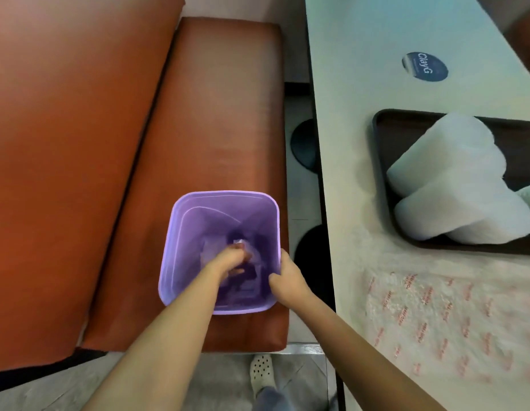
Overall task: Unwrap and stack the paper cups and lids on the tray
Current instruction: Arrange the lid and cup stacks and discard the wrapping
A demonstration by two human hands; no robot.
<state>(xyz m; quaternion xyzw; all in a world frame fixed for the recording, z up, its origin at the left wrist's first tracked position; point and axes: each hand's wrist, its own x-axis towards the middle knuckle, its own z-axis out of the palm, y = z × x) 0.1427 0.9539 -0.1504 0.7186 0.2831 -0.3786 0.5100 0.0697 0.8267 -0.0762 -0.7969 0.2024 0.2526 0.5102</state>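
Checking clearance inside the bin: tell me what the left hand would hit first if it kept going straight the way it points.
The left hand points down into the purple bin. It would probably meet the crumpled clear wrap lying there first, then the bin's bottom; depth is hard to judge.

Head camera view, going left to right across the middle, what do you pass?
Orange bench cushion → purple bin with the left hand inside it → right hand gripping its rim → pale table → dark tray → white stacks.
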